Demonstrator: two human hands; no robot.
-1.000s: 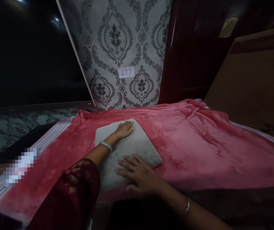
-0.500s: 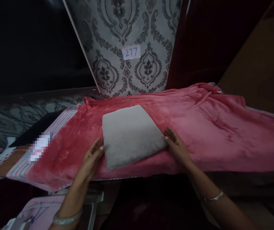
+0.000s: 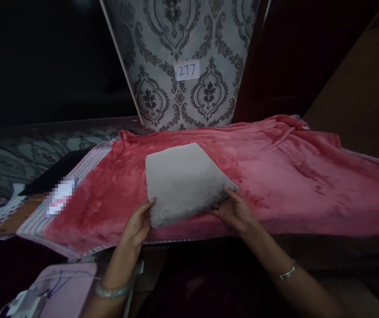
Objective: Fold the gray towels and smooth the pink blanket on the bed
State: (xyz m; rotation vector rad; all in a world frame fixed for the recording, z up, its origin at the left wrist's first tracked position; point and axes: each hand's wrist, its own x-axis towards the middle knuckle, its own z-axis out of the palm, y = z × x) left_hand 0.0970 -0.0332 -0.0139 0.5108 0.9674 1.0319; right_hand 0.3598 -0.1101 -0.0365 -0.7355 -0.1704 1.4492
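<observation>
A folded grey cloth (image 3: 184, 181) with a fuzzy front edge lies over the pink blanket (image 3: 289, 176), its near side slightly raised. My left hand (image 3: 138, 223) grips its near left corner, thumb on top and the other fingers partly hidden at the edge and below. At the near right corner, my right hand (image 3: 234, 212) holds the cloth with the thumb on top and fingers tucked underneath.
Patterned wallpaper (image 3: 205, 39) with a paper label (image 3: 187, 70) marked 277 rises behind the blanket. A dark screen (image 3: 43, 66) stands at the left. Low on the left are a pink surface (image 3: 73, 282) and a white device (image 3: 26, 304).
Both hands have gone from resting beside the cloth to gripping its near corners, and its near edge has lifted a little. The view has shifted slightly.
</observation>
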